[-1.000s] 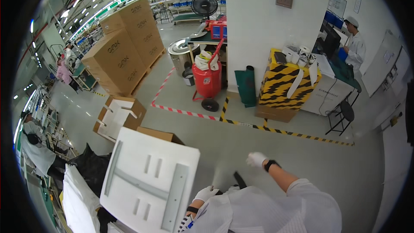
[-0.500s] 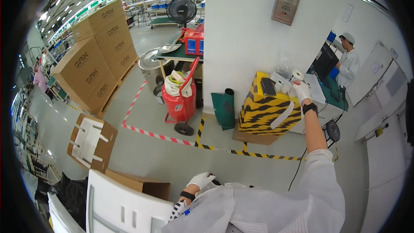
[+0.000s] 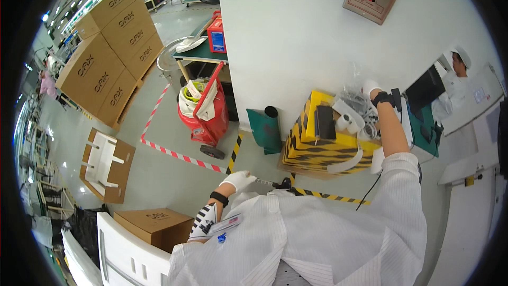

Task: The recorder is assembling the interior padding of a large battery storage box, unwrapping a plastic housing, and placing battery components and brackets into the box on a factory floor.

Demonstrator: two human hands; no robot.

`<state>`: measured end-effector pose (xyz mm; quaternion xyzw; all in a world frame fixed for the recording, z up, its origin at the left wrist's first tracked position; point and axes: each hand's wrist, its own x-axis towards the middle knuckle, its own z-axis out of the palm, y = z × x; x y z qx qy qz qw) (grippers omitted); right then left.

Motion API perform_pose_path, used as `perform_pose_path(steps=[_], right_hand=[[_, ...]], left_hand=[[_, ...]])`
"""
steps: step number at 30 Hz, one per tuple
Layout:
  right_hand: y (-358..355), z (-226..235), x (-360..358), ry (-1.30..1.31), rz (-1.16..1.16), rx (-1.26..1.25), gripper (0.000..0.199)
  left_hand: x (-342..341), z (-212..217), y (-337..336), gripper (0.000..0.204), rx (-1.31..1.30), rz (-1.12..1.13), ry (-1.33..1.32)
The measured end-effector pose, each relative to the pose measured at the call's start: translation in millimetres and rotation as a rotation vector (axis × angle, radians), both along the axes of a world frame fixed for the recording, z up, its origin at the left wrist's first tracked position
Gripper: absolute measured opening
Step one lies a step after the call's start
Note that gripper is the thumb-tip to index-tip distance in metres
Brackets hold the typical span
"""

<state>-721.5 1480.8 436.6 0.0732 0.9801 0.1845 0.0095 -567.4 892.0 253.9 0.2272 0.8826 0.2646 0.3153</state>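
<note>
My right hand [image 3: 371,87], in a white glove, reaches over the far right of a box wrapped in yellow-and-black striped tape [image 3: 317,151]. It is at the edge of a clear plastic bag [image 3: 350,95] by the wall; its fingers are mostly hidden, so I cannot tell whether it grips the bag. Nearer on the box top are white rolls [image 3: 345,122], a dark flat case [image 3: 325,122] and a curved white strip [image 3: 346,162] hanging over the front. My gloved left hand [image 3: 239,180] hovers before my body, fingers loosely extended, holding nothing visible.
A rolled green mat [image 3: 264,131] leans by the wall. A red wheeled extinguisher [image 3: 203,114] stands left of it. Brown cartons [image 3: 108,66] are stacked on a pallet; an open carton [image 3: 108,167] lies nearer. A person [image 3: 455,82] is beside a monitor [image 3: 425,87] at right.
My right hand has moved from the white rolls farther toward the plastic bag by the wall. The left hand has come up and forward. My view has shifted nearer to the striped box.
</note>
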Motion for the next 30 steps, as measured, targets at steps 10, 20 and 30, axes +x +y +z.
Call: perform_pose_path(steps=[10,20,30], right_hand=[[-75,-8,-19,-0.575,0.315,-0.214,0.047],[-47,-22,-17,-0.330,0.170,-0.423,0.073],[-79,4,-3,-0.282,0.070,-0.263,0.057]], left_hand=[[-103,63,143,0.059,0.111,-0.044,-0.013],[-198,115,267,0.050,0.245,-0.239,0.197],[-210,107,316,0.052,0.285,-0.385,0.159]])
